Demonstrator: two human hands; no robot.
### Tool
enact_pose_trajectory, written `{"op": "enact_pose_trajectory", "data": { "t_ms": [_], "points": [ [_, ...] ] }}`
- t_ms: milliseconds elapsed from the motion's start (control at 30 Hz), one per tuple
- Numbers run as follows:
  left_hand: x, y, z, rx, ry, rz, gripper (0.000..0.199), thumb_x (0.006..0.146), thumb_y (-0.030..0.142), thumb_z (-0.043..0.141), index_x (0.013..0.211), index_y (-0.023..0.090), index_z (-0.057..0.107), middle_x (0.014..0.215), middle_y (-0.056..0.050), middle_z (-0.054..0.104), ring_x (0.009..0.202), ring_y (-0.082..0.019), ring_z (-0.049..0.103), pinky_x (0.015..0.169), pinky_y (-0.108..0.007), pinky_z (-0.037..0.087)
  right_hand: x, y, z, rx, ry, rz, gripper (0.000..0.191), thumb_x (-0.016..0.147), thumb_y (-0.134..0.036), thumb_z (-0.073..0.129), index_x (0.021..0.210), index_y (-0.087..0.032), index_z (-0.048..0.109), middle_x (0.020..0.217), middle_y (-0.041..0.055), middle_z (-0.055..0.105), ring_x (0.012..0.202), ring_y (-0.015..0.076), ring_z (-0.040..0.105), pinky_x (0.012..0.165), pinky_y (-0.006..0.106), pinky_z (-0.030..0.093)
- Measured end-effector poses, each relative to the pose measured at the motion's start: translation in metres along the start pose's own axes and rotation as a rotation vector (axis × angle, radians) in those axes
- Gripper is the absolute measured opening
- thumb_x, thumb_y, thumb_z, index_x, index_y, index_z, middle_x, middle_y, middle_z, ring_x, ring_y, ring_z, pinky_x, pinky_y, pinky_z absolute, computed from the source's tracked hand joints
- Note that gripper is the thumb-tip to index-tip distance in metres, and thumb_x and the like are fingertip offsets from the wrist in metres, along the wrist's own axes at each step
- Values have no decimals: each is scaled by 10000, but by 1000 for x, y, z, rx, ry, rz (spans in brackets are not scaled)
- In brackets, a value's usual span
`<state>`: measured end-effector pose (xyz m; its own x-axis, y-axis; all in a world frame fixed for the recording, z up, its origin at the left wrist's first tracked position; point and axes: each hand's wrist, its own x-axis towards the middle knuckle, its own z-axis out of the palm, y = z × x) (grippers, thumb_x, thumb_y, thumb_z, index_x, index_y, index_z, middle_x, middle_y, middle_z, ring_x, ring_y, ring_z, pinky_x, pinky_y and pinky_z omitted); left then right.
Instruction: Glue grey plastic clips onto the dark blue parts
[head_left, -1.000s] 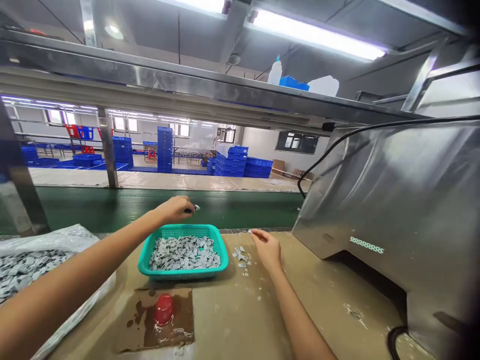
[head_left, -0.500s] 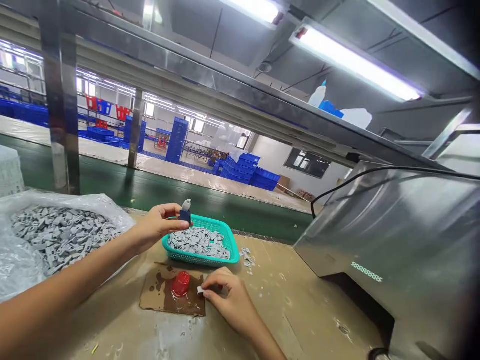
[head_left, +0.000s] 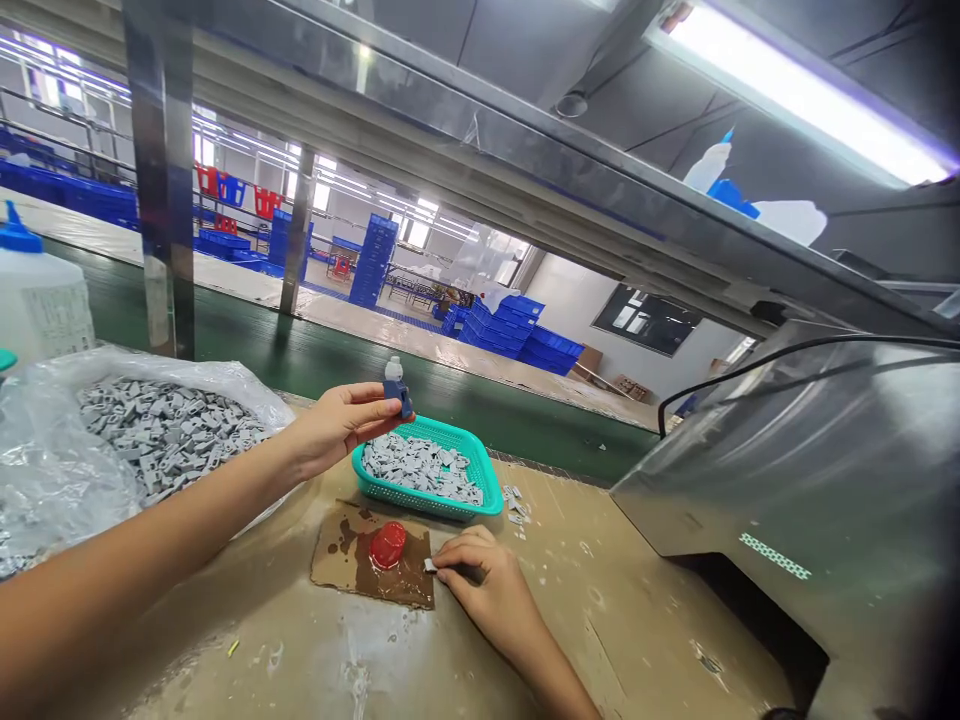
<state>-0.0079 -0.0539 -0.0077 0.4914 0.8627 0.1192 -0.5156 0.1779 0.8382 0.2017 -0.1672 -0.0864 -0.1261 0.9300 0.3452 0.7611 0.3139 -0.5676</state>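
Note:
My left hand is raised at the near left corner of a green basket, pinching a small toy-like figure with a dark blue body and a whitish top. Low over the table, my right hand grips a small light grey plastic piece between thumb and forefinger. That piece is at the right edge of a wet, stained cardboard square. A glossy red lump rests on the cardboard. Behind it stands the green basket, filled with light grey plastic pieces.
Darker grey pieces fill a clear plastic bag at left, with a blue-capped white bottle behind. Loose pieces lie right of the basket. A metal housing stands at right; a green conveyor belt runs behind.
The view has shifted, so the scene sits further right and the bottle at left shows more. My left hand has risen slightly with the figure. My right hand keeps its piece beside the cardboard.

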Motion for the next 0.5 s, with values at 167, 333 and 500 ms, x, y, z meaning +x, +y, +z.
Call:
{"op": "enact_pose_trajectory", "data": {
  "t_ms": [167,333,500],
  "points": [
    [1,-5,-3,28,2,-64,184,673,10,615,809,120,672,814,-33,673,810,-108,623,846,-194,444,-1,-4,1,-69,10,-94,233,700,-2,572,727,-203,686,729,37,664,758,203,522,657,337,465],
    [-4,-8,3,82,-59,-68,135,616,98,704,744,112,665,786,-25,651,780,-117,612,823,-240,455,-3,-7,2,-140,10,-191,239,739,2,527,736,-189,672,736,55,637,770,214,472,652,353,456],
    [-5,-11,3,109,-49,-90,193,585,142,735,763,118,665,776,-17,644,757,-103,607,719,-183,473,-4,-4,5,-163,21,-247,256,745,21,492,718,-174,657,728,57,633,758,212,450,633,350,451]
  ]
}}
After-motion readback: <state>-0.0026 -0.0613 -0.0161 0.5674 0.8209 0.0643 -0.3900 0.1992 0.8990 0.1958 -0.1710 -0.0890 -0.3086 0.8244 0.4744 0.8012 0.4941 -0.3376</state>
